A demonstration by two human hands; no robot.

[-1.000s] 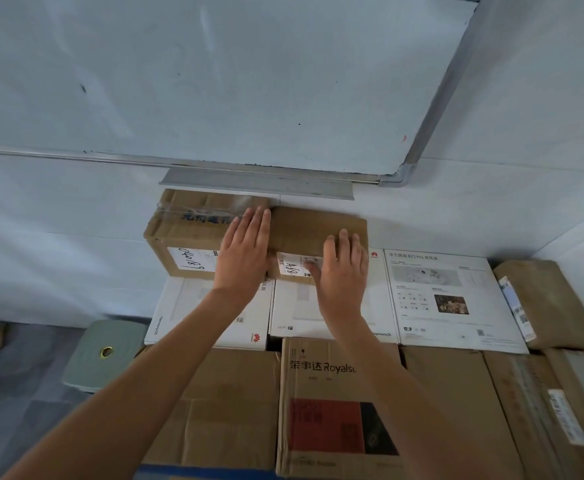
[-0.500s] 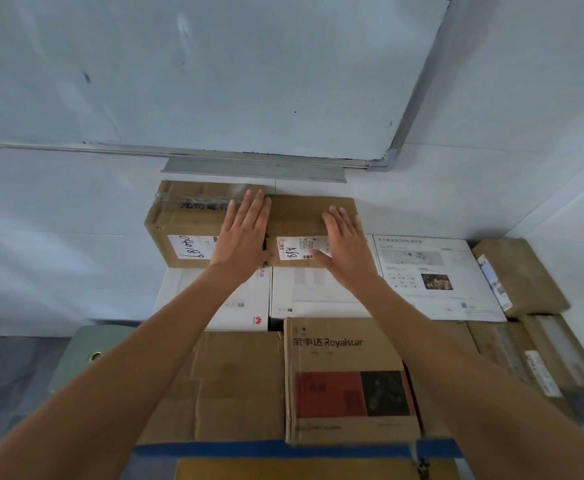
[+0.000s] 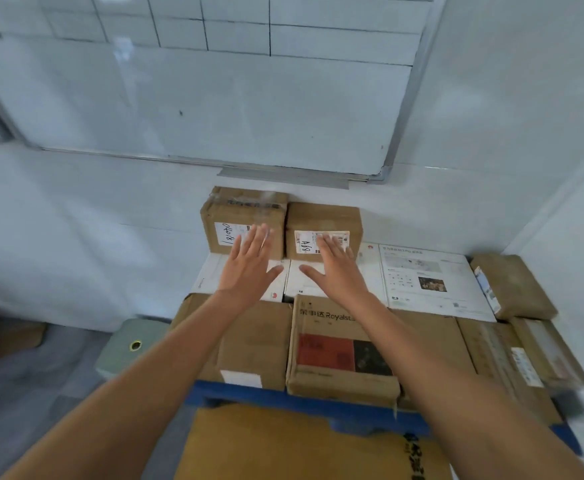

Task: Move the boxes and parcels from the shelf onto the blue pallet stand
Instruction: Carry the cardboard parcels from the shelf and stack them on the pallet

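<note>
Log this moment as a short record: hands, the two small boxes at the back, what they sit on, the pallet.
left hand: open, fingers straight, in front of the left small box; contact unclear
right hand: open, fingers over the label of the right small box
small boxes: side by side, against the wall
support: white flat boxes
front row: Royalstar carton among brown cartons
blue pallet stand: loaded

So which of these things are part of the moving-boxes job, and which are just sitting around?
Part of the job:
- two small brown boxes on top of the pile
- white flat boxes
- Royalstar box
- blue pallet stand
- left hand and right hand, both open

Just sitting around:
- whiteboard
- green stool
</note>
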